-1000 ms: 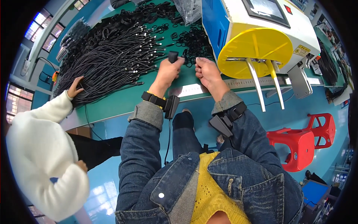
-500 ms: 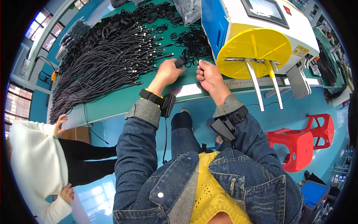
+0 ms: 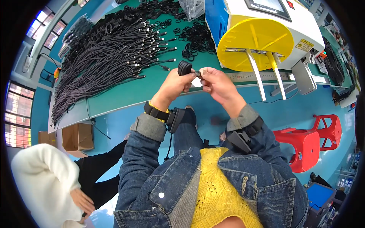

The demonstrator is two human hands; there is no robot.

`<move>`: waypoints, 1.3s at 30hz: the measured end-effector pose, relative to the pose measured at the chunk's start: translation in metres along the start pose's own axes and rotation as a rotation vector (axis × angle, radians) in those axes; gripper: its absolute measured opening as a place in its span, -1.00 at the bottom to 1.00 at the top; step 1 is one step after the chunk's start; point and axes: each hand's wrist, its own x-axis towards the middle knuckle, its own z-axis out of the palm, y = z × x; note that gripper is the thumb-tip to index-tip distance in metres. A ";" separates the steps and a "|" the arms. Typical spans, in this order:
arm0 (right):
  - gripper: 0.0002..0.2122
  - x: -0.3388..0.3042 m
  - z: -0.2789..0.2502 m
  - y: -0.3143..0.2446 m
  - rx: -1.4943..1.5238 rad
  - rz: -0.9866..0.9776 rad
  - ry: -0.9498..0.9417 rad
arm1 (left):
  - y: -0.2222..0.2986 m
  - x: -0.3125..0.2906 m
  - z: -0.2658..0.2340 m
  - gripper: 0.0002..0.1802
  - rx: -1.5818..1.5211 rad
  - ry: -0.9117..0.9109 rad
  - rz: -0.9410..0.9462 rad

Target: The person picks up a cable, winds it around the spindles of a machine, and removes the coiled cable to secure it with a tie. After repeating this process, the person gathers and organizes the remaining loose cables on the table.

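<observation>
Above the front edge of the green counter [image 3: 125, 93], both hands have lifted off the surface they worked on a moment ago, and the co-worker in white [image 3: 45, 182] has dropped back toward the lower left. Behind them stand a yellow-and-white machine [image 3: 262, 34], a spread of black cables [image 3: 110, 49], a blue floor and a red stool [image 3: 304, 142]. Left hand [image 3: 173, 85] closes its grip around a small coiled black cable [image 3: 185, 67], whose end the right hand [image 3: 218, 83] pinches between fingertips.
</observation>
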 end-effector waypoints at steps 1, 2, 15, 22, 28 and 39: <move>-0.86 -0.010 0.000 0.002 -0.076 -0.021 -0.032 | -0.003 -0.009 0.002 -0.86 -0.036 0.004 -0.007; -0.86 -0.023 0.002 0.005 -0.071 -0.012 -0.030 | -0.006 -0.016 0.003 -0.86 -0.072 0.008 -0.016; -0.80 -0.075 -0.009 -0.014 -0.554 0.223 -0.096 | -0.051 -0.058 0.028 -0.88 -0.162 -0.187 -0.268; -0.67 -0.063 -0.006 -0.014 -1.425 -0.308 -0.399 | -0.052 -0.059 0.040 -0.82 0.070 -0.295 -0.322; -0.69 -0.062 -0.008 0.002 -0.921 0.090 -0.318 | -0.040 -0.062 0.053 -0.74 0.212 -0.207 -0.163; -0.73 -0.066 -0.008 -0.001 -0.953 0.106 0.068 | -0.058 -0.061 0.051 -0.68 0.112 -0.272 -0.119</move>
